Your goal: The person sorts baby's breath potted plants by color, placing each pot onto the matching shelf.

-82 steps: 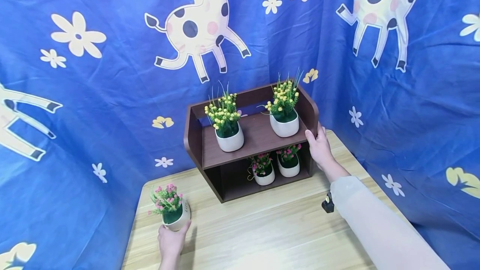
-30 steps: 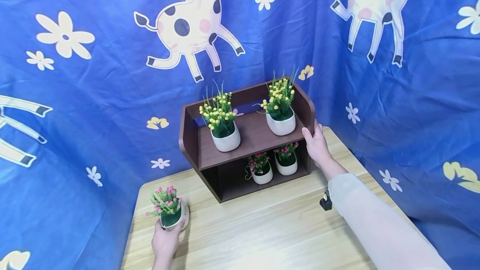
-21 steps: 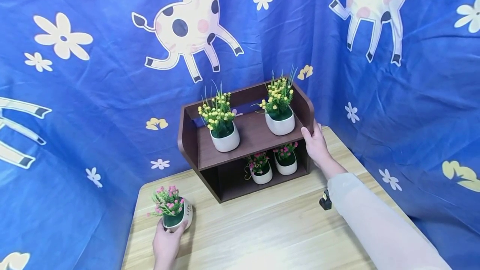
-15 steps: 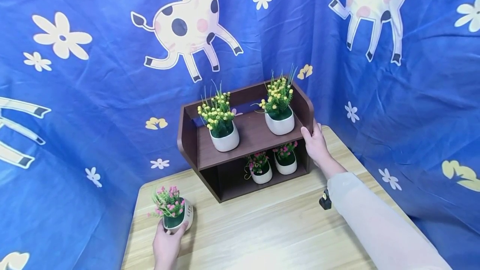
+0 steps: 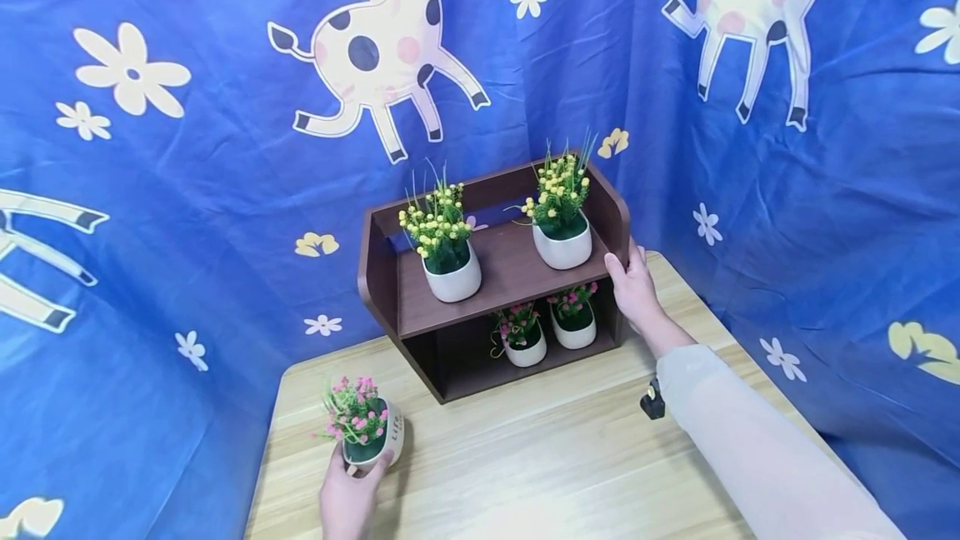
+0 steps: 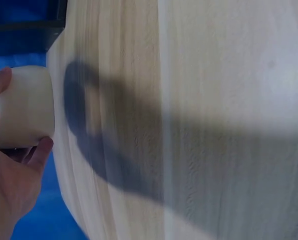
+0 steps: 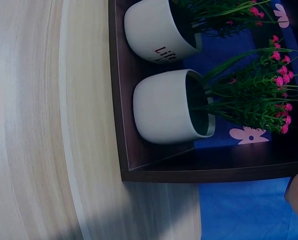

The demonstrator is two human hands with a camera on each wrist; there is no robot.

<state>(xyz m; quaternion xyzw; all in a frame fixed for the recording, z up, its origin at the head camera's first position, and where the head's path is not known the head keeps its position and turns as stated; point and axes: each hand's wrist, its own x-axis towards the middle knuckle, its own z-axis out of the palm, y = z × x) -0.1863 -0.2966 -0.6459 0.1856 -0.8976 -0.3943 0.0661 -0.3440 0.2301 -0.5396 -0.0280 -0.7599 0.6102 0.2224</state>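
My left hand (image 5: 351, 494) grips a white flowerpot (image 5: 395, 438) of pink artificial flowers, tilted toward me at the table's left. In the left wrist view, thumb and fingers span the pot (image 6: 26, 105), and its shadow falls on the wood, so it seems held above the table. My right hand (image 5: 636, 290) holds the right side panel of a dark brown two-tier shelf (image 5: 506, 273), thumb in front. Two pots of yellow flowers (image 5: 452, 283) (image 5: 562, 252) stand on the upper tier. Two pink-flowered pots (image 7: 163, 107) (image 7: 153, 32) stand at the right of the lower tier.
The light wooden table (image 5: 540, 440) reaches back to a blue curtain (image 5: 225, 215) printed with giraffes and flowers. A small black object (image 5: 652, 401) shows beside my right sleeve (image 5: 742, 432). The lower tier's left part lies in dark shade.
My left hand has carried the pink-flowered pot a little to the right and turned it, so its lettering shows more. My right hand stays on the shelf's side. The head view has shifted slightly.
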